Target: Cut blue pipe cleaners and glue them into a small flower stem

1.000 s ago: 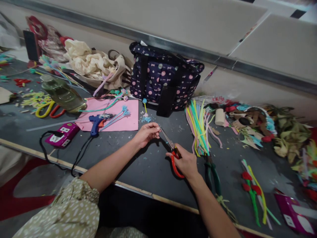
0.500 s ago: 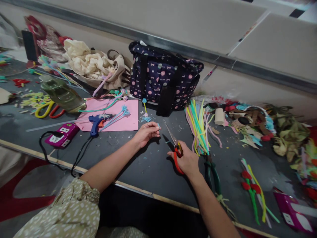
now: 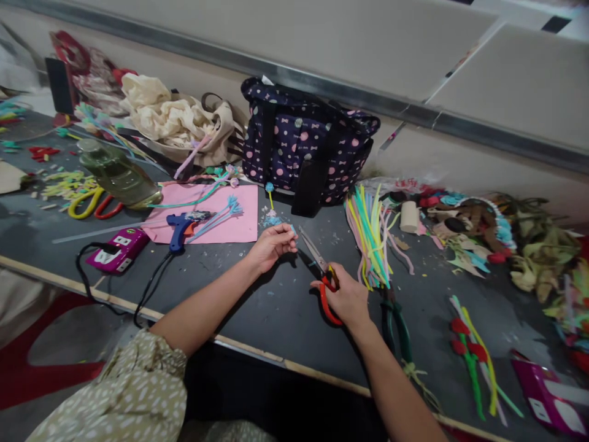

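My right hand (image 3: 346, 299) grips red-handled scissors (image 3: 321, 275), blades slightly apart and pointing up-left toward my left hand. My left hand (image 3: 270, 245) pinches a small light-blue fuzzy piece (image 3: 292, 230) between thumb and fingertips, just above the dark table (image 3: 257, 307). The scissor tips sit a short way right of that piece, not touching it. Small blue scraps (image 3: 271, 219) lie on the table behind my left hand.
A dotted navy bag (image 3: 304, 147) stands behind. A pink sheet (image 3: 230, 224) carries a blue glue gun (image 3: 181, 224). Pipe cleaners (image 3: 370, 230), green-handled pliers (image 3: 396, 319), a magenta box (image 3: 117, 250), a bottle (image 3: 117, 175) and craft flowers (image 3: 473, 353) lie around.
The scissors drew back from my left hand's piece and shifted right; now the blades are slightly apart near it again. My left hand rose a little toward the blue scraps.
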`<state>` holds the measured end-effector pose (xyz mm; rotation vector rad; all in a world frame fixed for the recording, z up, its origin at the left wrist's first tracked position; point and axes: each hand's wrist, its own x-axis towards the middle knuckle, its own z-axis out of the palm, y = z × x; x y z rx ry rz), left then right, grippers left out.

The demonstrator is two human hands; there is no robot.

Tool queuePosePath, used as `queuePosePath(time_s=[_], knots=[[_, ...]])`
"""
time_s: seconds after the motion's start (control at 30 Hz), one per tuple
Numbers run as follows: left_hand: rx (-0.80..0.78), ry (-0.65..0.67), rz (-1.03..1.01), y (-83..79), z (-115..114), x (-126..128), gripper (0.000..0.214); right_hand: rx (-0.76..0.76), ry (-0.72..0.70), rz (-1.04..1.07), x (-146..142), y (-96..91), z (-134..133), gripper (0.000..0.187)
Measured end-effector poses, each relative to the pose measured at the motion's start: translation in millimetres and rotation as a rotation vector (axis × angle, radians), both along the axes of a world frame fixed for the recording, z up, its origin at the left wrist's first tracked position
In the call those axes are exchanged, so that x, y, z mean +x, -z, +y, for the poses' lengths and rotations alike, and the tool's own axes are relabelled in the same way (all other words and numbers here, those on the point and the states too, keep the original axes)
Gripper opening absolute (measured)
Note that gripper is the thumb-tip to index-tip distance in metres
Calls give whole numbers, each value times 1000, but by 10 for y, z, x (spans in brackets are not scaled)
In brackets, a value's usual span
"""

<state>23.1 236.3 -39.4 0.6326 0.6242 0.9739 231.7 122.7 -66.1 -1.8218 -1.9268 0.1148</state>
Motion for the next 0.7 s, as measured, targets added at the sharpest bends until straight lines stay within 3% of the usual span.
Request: queuePosePath(time_s=[0.7], knots=[[20,8,1,28,-10,16,26,30,-58,-4,-10,-23,-11,36]])
